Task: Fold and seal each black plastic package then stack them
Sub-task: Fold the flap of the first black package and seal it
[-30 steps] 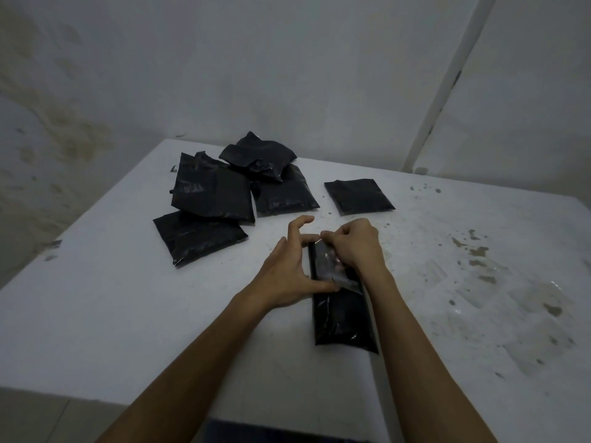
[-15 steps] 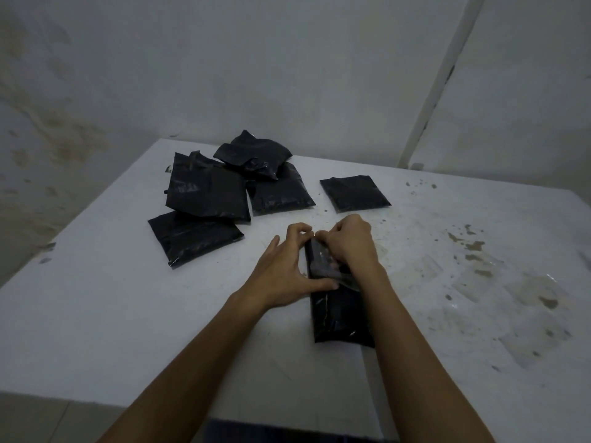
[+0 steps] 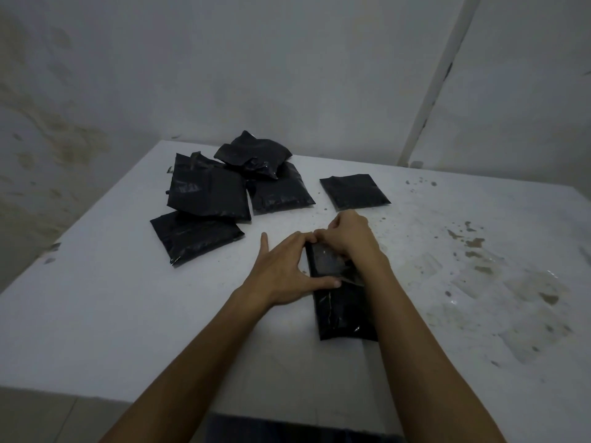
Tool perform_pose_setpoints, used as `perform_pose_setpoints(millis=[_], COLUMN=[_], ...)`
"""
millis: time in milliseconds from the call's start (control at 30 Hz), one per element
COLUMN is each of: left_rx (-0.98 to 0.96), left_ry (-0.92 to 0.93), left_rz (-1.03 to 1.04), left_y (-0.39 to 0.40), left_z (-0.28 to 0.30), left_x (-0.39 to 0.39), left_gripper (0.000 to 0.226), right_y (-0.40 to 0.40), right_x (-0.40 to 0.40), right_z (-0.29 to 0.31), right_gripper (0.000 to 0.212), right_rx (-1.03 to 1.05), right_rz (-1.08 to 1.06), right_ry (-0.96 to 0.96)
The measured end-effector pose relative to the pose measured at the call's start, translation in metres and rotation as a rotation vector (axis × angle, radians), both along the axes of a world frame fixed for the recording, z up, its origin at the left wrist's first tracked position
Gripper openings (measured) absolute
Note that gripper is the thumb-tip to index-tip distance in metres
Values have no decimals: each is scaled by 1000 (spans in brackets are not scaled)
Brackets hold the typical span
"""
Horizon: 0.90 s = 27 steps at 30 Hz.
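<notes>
A long black plastic package [image 3: 343,311] lies on the white table [image 3: 128,298] in front of me, its far end folded over with a clear shiny strip across it. My left hand [image 3: 284,266] lies flat against the package's left side, fingers straight, thumb pressing on the fold. My right hand [image 3: 350,236] has its fingers curled over the far end, pinching the folded flap. A loose pile of several black packages [image 3: 208,193] sits at the back left. One folded square package [image 3: 353,190] lies alone behind my hands.
The table's right part is stained with dark spots and dried patches [image 3: 518,292]. A dirty wall [image 3: 287,75] rises close behind the table. The table's front edge [image 3: 96,391] runs just below my forearms.
My left hand's fingers have flattened down beside the package, where they were raised and arched a second ago. My right hand has stayed on the far end, pressing lower.
</notes>
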<state>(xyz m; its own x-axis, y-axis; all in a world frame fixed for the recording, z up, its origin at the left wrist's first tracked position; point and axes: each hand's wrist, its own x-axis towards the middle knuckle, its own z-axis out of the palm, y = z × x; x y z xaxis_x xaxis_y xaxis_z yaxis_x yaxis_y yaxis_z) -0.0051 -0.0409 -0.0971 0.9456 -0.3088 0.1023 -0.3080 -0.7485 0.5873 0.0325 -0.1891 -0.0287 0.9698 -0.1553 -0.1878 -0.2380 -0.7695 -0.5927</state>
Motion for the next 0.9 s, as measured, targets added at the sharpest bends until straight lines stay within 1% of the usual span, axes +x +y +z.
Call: perform_pose_setpoints(millis=[100,200,300,367,600,733,900], left_rx=[13,34,61,71,109,123,136], left_ry=[-2,-7,-12,-14,-31,-39,-40], left_rz=[-5,-1,3,6,13,16,14], left_y=[-1,-3,-5,-5,-7,-7,-7], left_z=[0,-1,-1,-1,-5,-3,-1], left_x=[0,0,-1,-2,-1,-2,-5], left_gripper=[96,96,99,101,109,111,108], right_y=[-5,-10,-12,-13,-22,-29,-38], right_x=[-6,-10,-10,-11,-14,-21,-34], right_z=[8,13,14,16,19,27,27], right_gripper=[50,61,79,84,81,75,65], right_rx=[35,118,181,218,277,374,553], right_rz=[47,80,85,88,118,119,86], right_ry=[43,114,164,170,160,114,142])
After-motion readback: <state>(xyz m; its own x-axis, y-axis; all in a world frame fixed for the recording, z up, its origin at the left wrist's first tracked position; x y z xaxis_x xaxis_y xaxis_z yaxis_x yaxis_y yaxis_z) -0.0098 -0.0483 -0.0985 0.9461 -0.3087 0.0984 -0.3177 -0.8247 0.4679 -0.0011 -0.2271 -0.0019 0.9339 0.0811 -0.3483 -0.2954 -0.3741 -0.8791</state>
